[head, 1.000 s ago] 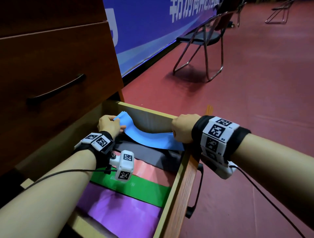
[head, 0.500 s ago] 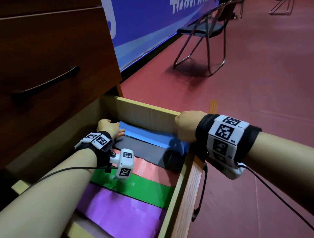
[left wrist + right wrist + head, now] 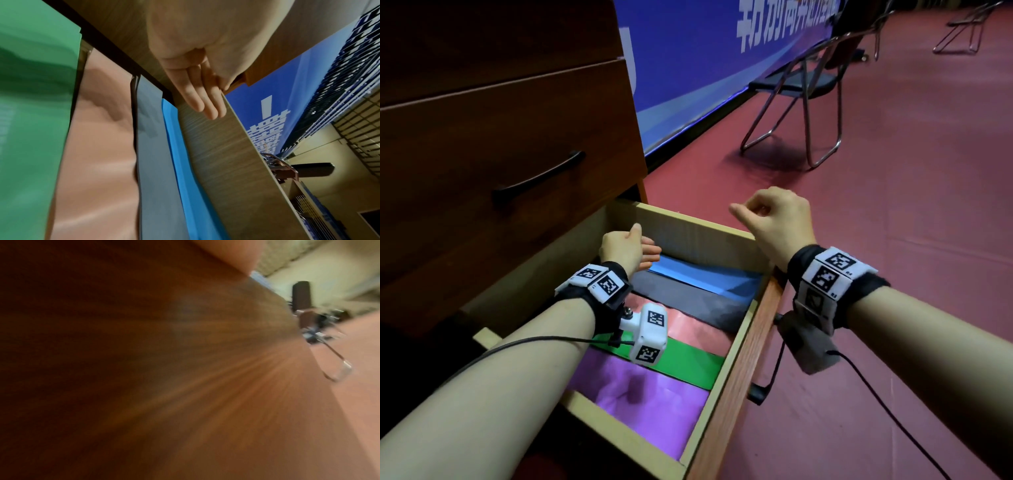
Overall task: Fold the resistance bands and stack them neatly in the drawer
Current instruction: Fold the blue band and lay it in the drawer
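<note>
bands [image 3: 688, 301] lie flat in drawer [image 3: 690, 224]. l hand [image 3: 625, 248] inside drawer, fingers [image 3: 205, 104] straight, empty; r hand [image 3: 774, 219] above drawer rim, loosely curled, empty.

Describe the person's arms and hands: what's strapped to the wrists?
Both forearms are bare, without sleeves, like the left hand and right hand. Each wrist wears a black fabric band carrying white blocks printed with black square-pattern markers. A small white boxy camera hangs under the left wrist, a greyer blurred unit under the right. A thin black cable trails from each.
</note>
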